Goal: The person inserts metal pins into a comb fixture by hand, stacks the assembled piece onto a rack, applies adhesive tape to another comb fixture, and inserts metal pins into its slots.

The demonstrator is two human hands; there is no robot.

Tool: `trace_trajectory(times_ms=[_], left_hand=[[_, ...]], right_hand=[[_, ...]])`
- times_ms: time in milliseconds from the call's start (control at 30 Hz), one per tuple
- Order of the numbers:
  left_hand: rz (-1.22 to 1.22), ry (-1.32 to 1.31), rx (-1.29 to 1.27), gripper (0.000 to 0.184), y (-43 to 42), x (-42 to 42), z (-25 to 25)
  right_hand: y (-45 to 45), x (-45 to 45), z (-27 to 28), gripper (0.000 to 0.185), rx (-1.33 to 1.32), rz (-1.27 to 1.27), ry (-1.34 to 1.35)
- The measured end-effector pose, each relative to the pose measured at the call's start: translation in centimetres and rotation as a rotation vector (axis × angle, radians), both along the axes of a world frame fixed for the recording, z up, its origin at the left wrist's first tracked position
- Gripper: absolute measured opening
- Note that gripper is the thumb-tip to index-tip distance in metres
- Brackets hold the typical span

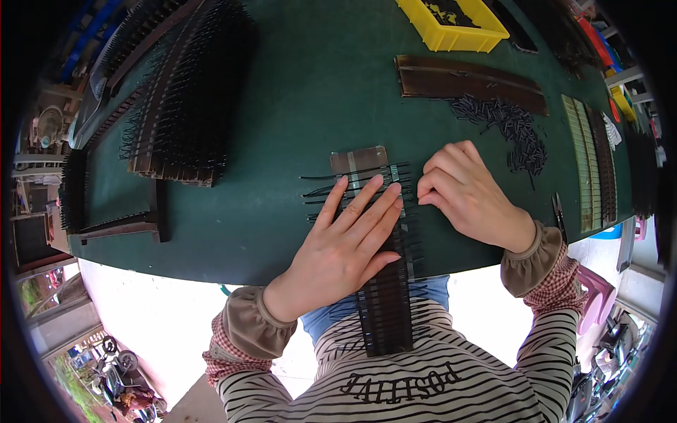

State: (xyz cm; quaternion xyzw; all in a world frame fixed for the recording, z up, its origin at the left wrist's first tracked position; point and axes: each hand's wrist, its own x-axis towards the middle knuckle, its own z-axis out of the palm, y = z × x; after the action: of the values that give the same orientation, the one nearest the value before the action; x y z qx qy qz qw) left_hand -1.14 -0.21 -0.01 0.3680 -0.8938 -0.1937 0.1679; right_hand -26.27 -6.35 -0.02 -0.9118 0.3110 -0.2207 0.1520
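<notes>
From my remote view, left hand [335,247] lies flat on the dark strip [384,310], fingers extended and spread across its thin black wires [324,178]. Strip runs from the worktop [296,92] over its near edge toward the lap. Right hand [465,190] is just beside it, fingers curled in; I can't tell if they pinch anything. Small black tubes [509,128] lie loose beyond that hand, near a brown board [469,82] and yellow tray [458,41].

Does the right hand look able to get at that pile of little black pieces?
Probably yes: the pile lies near the right hand, with bare green tabletop between them.
</notes>
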Motion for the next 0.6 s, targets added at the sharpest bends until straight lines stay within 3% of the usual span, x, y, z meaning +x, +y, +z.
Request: trace_trajectory(times_ms=[600], left_hand=[[-0.002, -0.006, 0.008, 0.071, -0.02, -0.01, 0.15]], right_hand=[[0.06, 0.49, -0.46, 0.015, 0.003, 0.005, -0.041]])
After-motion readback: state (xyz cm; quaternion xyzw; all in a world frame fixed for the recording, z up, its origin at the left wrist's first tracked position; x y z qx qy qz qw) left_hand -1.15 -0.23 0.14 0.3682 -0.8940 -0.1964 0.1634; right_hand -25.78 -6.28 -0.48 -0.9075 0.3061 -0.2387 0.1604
